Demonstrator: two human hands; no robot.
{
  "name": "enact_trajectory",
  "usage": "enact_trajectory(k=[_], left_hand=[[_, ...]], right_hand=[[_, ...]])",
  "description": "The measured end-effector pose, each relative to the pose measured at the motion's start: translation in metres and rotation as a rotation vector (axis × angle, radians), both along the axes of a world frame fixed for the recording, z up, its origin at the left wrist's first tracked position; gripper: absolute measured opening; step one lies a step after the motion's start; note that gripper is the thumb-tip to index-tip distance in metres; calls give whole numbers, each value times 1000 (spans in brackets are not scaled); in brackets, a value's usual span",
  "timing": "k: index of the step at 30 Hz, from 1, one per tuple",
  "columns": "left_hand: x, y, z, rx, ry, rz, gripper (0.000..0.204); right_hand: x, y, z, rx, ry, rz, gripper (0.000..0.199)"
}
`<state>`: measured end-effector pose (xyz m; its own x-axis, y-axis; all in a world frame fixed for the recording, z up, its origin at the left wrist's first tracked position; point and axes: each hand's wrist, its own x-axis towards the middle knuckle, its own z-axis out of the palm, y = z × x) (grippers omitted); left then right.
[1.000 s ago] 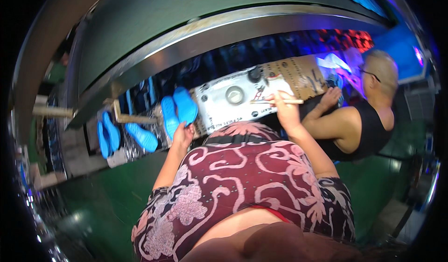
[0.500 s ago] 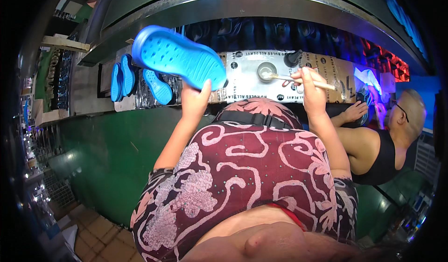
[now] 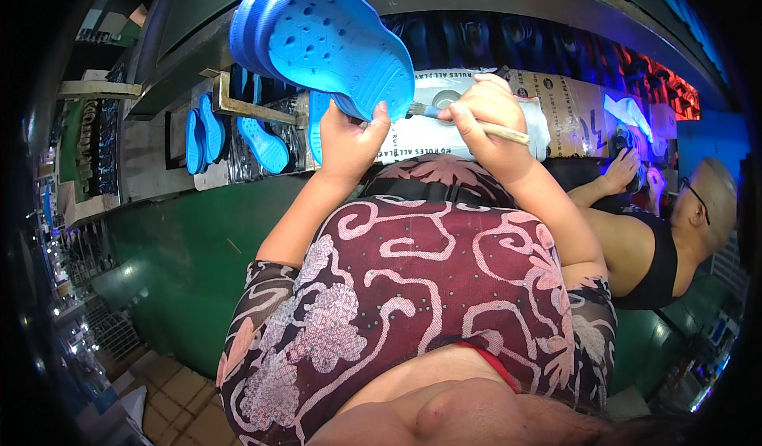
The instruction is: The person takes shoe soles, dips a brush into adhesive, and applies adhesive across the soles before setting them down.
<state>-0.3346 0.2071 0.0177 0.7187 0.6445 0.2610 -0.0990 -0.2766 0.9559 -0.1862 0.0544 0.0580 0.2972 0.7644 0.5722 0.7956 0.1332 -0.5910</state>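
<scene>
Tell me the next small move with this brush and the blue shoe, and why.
Probably sweep the brush bristles onto the blue shoe edge: the left hand holds the shoe raised, and the right hand has the bristles right beside it.

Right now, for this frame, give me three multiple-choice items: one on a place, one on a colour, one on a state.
1. Where is the brush tip?
A. At the lower edge of the held shoe
B. Inside a tin on the bench
C. On the floor

2. What colour is the held shoe?
A. Red
B. Blue
C. White

3. How is the held shoe placed?
A. Flat on the bench
B. Lifted clear of the bench in the left hand
C. Hanging from a hook

Answers:
1. A: the brush in the right hand has its bristles meeting the edge of the foam clog.
2. B: the clog is bright blue all over.
3. B: the left hand pinches it by its lower edge, raised above the work bench.
</scene>
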Motion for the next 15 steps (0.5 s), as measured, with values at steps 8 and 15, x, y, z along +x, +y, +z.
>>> enact_trajectory(k=[8, 15], left_hand=[[5, -2, -2, 39, -35, 26, 33], [3, 2, 2, -7, 10, 71, 33]], right_hand=[[2, -2, 3, 20, -17, 43, 16], [6, 0, -3, 108, -26, -34, 17]])
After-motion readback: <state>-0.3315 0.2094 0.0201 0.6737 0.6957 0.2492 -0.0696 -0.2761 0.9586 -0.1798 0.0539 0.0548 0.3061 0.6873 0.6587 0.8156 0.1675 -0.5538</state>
